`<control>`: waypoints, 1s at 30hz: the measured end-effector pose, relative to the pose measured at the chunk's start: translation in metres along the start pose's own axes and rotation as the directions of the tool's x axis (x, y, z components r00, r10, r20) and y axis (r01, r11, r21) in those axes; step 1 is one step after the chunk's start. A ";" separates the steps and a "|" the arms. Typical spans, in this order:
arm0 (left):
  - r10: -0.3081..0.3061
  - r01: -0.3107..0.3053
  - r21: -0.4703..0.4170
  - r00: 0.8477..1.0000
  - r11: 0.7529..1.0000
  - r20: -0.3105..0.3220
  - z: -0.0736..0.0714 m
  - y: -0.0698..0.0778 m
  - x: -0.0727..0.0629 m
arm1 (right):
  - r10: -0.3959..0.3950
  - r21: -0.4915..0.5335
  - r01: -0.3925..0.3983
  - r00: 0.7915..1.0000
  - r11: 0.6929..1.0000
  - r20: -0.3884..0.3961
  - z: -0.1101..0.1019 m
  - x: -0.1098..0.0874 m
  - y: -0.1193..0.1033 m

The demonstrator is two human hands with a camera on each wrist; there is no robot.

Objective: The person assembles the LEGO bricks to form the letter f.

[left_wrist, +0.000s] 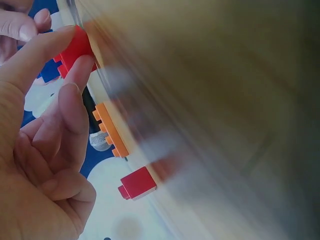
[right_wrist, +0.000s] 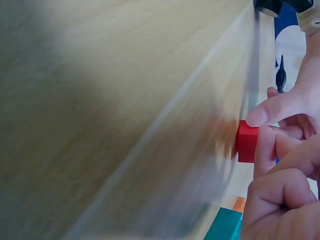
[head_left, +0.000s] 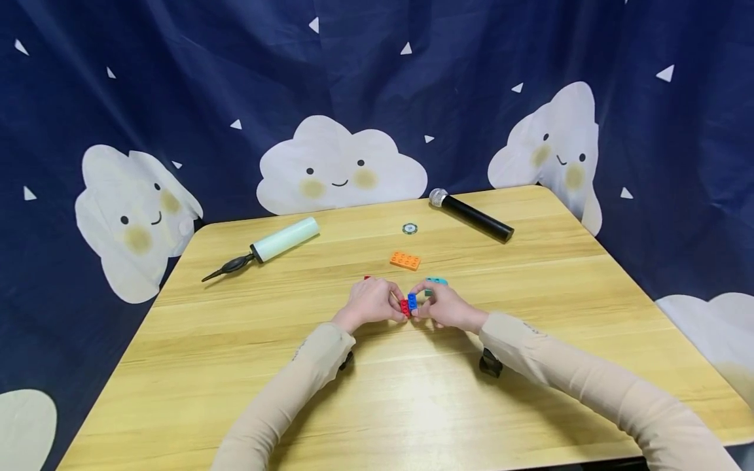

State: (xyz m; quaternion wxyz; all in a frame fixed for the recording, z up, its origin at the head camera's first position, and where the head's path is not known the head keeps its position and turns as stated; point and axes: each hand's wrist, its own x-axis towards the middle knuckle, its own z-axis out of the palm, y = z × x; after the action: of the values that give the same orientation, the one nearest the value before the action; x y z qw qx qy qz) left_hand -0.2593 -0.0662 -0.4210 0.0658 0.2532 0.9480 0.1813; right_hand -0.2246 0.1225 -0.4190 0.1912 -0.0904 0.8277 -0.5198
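Near the middle of the table, my left hand point(head_left: 372, 302) pinches a red toy brick point(head_left: 404, 308) between thumb and fingers. A blue toy brick point(head_left: 412, 301) stands upright right against it, held by the thumb and finger of my right hand point(head_left: 446, 306). Studs show on both bricks in the head view. From the left wrist, the red brick point(left_wrist: 77, 49) covers part of the blue brick point(left_wrist: 48, 71). The right wrist view has the red brick point(right_wrist: 247, 142) low over the tabletop, with the blue one mostly hidden by fingers. Whether the two are joined I cannot tell.
An orange brick point(head_left: 405, 260) lies beyond the hands. Behind the right hand is a teal brick point(head_left: 437, 281); another red brick point(left_wrist: 138, 182) sits by the left hand. Farther back are a poker chip point(head_left: 410, 228), a microphone point(head_left: 474, 217) and a hand pump point(head_left: 285, 239).
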 end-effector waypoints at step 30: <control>0.006 -0.002 -0.072 0.999 0.997 0.054 0.003 -0.012 0.005 | -0.108 0.139 0.099 0.992 0.985 0.062 0.008 0.002 0.014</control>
State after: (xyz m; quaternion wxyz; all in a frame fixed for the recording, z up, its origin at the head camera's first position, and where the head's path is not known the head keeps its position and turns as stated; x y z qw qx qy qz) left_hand -0.2687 -0.0725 -0.4286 0.1000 0.2572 0.9383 0.2086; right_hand -0.2226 0.1211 -0.4356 0.1983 -0.1381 0.7774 -0.5808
